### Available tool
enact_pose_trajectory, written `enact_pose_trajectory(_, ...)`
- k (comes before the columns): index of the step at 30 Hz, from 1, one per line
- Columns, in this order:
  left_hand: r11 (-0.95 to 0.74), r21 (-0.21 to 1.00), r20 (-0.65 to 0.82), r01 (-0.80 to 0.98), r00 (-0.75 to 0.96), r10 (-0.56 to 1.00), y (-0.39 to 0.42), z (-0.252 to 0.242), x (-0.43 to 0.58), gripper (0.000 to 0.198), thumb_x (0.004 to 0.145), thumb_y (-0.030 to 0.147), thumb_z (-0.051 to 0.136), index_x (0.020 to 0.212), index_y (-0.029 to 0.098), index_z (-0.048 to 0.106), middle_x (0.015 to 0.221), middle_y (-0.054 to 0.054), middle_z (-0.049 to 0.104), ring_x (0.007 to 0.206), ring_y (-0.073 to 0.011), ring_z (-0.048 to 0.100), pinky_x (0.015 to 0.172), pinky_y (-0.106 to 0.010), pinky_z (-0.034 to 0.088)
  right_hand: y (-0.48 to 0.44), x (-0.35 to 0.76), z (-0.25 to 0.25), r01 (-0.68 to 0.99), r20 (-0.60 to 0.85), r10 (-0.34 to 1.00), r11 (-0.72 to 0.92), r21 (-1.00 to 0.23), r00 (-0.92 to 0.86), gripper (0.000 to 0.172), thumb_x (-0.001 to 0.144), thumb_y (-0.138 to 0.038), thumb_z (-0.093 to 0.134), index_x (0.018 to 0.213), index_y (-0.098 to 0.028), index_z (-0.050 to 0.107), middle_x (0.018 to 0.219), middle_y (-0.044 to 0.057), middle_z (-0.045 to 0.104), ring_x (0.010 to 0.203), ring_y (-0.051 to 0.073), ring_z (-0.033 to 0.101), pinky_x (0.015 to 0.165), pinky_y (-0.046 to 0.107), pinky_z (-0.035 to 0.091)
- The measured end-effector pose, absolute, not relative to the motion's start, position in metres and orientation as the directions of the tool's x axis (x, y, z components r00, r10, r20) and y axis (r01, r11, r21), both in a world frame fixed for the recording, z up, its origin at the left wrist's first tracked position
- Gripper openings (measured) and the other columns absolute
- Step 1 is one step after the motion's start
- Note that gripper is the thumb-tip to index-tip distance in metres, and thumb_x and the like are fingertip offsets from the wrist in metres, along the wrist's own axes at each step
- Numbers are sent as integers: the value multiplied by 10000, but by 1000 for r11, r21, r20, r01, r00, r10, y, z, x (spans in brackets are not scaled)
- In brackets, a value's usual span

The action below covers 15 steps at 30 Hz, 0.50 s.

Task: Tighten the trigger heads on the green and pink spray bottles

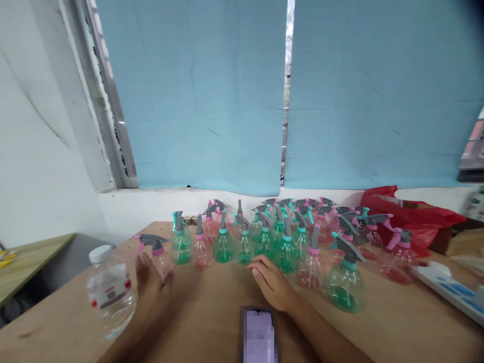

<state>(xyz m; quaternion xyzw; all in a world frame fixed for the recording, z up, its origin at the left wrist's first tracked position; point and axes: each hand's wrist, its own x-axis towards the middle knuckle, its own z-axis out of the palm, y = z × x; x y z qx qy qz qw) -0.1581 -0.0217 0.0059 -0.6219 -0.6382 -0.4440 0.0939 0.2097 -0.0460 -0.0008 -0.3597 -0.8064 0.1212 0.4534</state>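
My left hand [150,282] is wrapped round a pink spray bottle [158,256] with a grey and pink trigger head, its fingers on the left and the thumb on the right. The palm hides most of that bottle's body. Further right, my right hand [273,285] rests low by the table with its fingers stretched out and nothing in them. Just beyond its fingertips stand a green spray bottle [245,247] and another green spray bottle [286,252]. Both belong to a crowded group of clear green and pink spray bottles, several with coloured liquid at the bottom.
A large clear water bottle [109,292] with a white cap stands left of my left forearm. Between my arms lies a phone [259,335], its screen blurred. A red plastic bag [408,214] and a white and blue item [449,287] sit on the right of the wooden table [204,312].
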Motion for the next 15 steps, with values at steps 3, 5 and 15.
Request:
enact_pose_trajectory(3,-326,272,815,905,-37,578,-47,18,-135,890,1007,486,450,1625,133,-85,1685,-202,-16,1547,-410,-39,1235,-606,115,-44,209,-3,483,659,680,716,-504,-321,307,1074,-281,371,1235,-286,633,1156,64,586,1086,213,601,978,370,494)
enact_pose_trajectory(5,-416,185,860,890,58,506,-62,31,-116,829,999,459,484,1636,213,12,1679,-157,80,1550,-379,84,1235,-576,181,-44,209,-3,488,665,679,715,-501,-311,305,1073,-275,372,1237,-289,629,1161,63,587,1095,215,600,982,372,493)
enact_pose_trajectory(15,-316,-80,758,945,264,597,31,122,-90,530,975,403,434,1371,80,575,1452,-250,508,1497,-447,192,1138,-656,234,-48,210,-2,508,644,685,710,-487,-340,287,1072,-272,376,1204,-282,631,1148,56,593,1056,202,607,955,360,497)
